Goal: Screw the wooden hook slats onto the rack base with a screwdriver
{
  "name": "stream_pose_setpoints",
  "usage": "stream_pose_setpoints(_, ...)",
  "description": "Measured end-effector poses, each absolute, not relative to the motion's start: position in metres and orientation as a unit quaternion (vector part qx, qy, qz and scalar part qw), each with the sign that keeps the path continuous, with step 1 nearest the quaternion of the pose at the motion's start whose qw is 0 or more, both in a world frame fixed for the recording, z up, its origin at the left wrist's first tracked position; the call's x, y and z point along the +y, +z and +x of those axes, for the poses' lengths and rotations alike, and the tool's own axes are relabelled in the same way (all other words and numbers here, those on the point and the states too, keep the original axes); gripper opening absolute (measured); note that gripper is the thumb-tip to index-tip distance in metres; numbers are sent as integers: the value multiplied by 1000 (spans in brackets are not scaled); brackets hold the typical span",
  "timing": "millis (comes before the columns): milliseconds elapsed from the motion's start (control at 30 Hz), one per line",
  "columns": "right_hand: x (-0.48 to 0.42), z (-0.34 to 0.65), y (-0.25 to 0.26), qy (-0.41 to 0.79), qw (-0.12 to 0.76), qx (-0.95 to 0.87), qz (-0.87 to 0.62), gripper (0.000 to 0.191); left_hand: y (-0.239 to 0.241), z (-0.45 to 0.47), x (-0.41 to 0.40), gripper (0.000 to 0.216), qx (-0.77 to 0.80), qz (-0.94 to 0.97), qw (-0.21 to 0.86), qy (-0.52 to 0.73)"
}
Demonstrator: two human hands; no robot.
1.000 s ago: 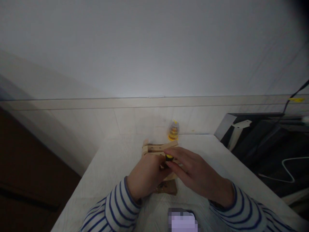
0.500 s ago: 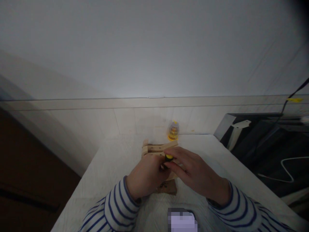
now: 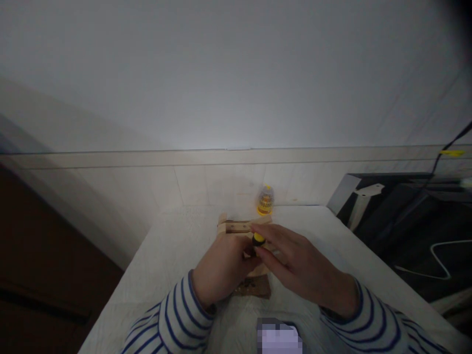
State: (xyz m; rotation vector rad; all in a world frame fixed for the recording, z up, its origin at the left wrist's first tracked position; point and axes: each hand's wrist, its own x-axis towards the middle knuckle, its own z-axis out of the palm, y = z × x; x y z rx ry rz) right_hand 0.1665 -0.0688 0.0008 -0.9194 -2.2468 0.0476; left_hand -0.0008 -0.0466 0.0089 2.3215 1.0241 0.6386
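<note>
Shifted slightly since the earlier frame, the yellow-and-black handle [image 3: 258, 239] is pinched in the right hand [image 3: 297, 255] over the wooden frame [image 3: 238, 226]. Over the frame's near side curls the left hand [image 3: 225, 268]; its fingertips are hidden, so I cannot tell its grip. Beyond the frame stands a yellow-based container [image 3: 265, 201].

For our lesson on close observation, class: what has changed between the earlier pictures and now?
The yellow-and-black handle at the fingertips of the right hand has shifted slightly, its yellow top showing a little more; which way it turned cannot be told. Nothing was visibly taken hold of or let go. The left hand, wooden piece and yellow-based container stayed practically in place.
</note>
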Motion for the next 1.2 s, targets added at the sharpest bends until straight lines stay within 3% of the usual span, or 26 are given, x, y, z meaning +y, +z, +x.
stream_pose_setpoints(500,-66,166,-2,49,353,-864,-355,22,5,-2,-47,16,376,867,239,224)
stream_pose_setpoints(800,-63,167,-7,41,377,-858,-347,24,4,1,-46,21,372,870,230,229)
stream_pose_setpoints(1200,-68,167,3,62,363,-855,-364,29,6,0,-47,14,370,864,235,248)
